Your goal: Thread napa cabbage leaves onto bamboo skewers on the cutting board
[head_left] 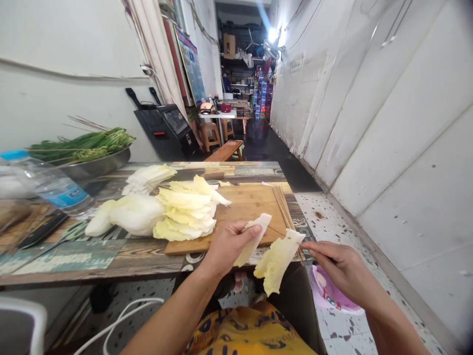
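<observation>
My left hand (229,245) pinches a pale cabbage leaf (254,238) between thumb and fingers at the front edge of the table. In my right hand (338,261) is a thin wooden skewer (277,230), gripped at its right end. A second cabbage leaf (280,261), yellow and frilled at its lower end, hangs threaded on this skewer between my hands. The skewer reaches to the leaf in my left hand; whether it pierces that leaf I cannot tell. Behind my hands, a wooden cutting board (244,203) carries a stack of yellow-white cabbage leaves (188,207).
Loose skewers (283,204) lie along the board's right edge. To the left are a cabbage head (136,214), green scissors (76,230), a water bottle (55,185) and a metal bowl (105,162) of greens. A pink bag-lined bin (347,301) stands on the floor at right.
</observation>
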Tool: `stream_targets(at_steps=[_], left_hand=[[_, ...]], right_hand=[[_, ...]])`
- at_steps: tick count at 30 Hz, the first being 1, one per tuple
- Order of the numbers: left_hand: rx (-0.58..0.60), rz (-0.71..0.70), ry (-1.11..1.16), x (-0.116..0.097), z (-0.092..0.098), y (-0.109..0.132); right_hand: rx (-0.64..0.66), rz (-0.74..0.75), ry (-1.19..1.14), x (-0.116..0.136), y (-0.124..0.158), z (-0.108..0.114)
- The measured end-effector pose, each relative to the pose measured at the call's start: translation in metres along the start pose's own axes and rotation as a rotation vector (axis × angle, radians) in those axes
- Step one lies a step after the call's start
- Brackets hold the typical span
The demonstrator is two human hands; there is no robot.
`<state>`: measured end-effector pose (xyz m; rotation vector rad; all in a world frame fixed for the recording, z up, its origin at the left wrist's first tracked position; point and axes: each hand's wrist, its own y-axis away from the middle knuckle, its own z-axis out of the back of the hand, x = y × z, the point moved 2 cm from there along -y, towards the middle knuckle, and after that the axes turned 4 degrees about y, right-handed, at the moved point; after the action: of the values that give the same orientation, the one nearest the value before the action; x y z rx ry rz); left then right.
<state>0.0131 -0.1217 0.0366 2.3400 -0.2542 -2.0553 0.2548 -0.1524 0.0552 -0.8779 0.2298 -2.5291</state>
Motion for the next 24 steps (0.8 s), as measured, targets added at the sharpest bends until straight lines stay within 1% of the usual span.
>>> stream_targets(at_steps=[3,6,8,13,16,19,24], left_hand=[[0.004,-0.036,-0.08,-0.002,0.0,0.002],[-0.065,-0.134,-0.163,-0.004,-0.001,0.005],[-0.107,-0.175,-0.179,-0.005,-0.004,0.007],[-0.176,-0.18,-0.16,-0.007,-0.009,0.013],[-0.171,-0.181,-0.184,-0.008,-0.009,0.015],[-0.138,-0.164,-0.198,-0.007,-0.009,0.015],[-0.107,-0.129,-0.162,-0.006,-0.009,0.014]], right_hand=[[0.023,0.007,0.005,-0.001,0.001,0.001],[-0.013,-0.008,0.043,0.002,0.005,0.002],[-0.054,-0.011,0.078,0.004,0.009,0.001],[-0.113,0.009,0.119,0.007,0.015,0.0],[-0.097,0.003,0.128,0.006,0.016,-0.001],[-0.067,0.002,0.126,0.006,0.015,-0.001],[-0.053,0.007,0.108,0.007,0.013,0.001]])
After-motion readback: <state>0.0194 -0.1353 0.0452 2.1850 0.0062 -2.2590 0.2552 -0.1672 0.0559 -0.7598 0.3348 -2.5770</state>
